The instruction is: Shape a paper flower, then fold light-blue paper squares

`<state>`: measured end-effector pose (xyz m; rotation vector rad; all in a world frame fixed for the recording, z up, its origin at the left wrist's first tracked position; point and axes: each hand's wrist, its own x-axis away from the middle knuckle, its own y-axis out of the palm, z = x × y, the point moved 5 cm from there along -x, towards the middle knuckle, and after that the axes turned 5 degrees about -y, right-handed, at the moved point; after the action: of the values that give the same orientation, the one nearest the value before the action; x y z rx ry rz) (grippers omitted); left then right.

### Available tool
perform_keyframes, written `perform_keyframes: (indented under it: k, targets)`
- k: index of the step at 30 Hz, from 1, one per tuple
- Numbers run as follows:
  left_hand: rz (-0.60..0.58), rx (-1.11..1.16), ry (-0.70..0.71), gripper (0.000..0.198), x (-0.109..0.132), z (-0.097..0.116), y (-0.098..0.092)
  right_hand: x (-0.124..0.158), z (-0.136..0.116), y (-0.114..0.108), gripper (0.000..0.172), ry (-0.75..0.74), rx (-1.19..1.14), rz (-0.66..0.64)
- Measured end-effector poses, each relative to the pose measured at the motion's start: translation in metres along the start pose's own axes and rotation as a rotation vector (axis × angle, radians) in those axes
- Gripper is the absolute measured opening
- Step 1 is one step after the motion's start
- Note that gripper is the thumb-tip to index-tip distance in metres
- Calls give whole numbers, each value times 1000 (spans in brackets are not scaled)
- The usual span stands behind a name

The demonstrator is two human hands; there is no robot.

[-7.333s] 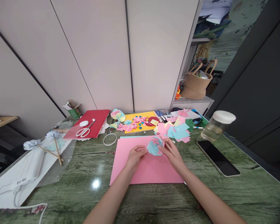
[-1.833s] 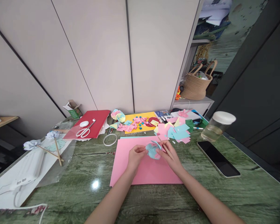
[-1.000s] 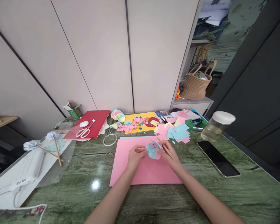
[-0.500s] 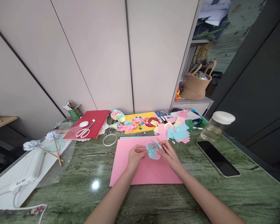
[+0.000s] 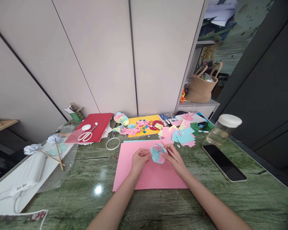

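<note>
Head view: paper scraps (image 5: 184,135) beyond flower (image 5: 156,155)

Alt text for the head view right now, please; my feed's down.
The left hand and right hand hold a blue-and-pink paper flower over pink paper on a green table. Cut paper pieces lie beyond, white-handled scissors on a red sheet to the left, and a phone and lidded jar to the right.
</note>
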<state>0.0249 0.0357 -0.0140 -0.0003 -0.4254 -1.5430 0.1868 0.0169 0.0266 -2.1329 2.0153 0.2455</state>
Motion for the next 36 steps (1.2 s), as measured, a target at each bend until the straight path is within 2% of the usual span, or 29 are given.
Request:
perform_keyframes:
  k: [5,14,23,30,36]
  targets:
    - [-4,16,-19,34,-1,-2,-1,0,8,0,26,85,-76,10]
    - [-84,132,-97,34,-5,-10,1,0,14,3,24,198,-347,51]
    - [-80,109,-91,34,-5,-10,1,0,12,3,26,179,-364,65]
    - [-35,78,-67,34,-7,-9,-2,2,13,4,25,234,-365,32]
    - [-117,107,-60,31,-2,-6,6,1,25,3,23,219,-383,33]
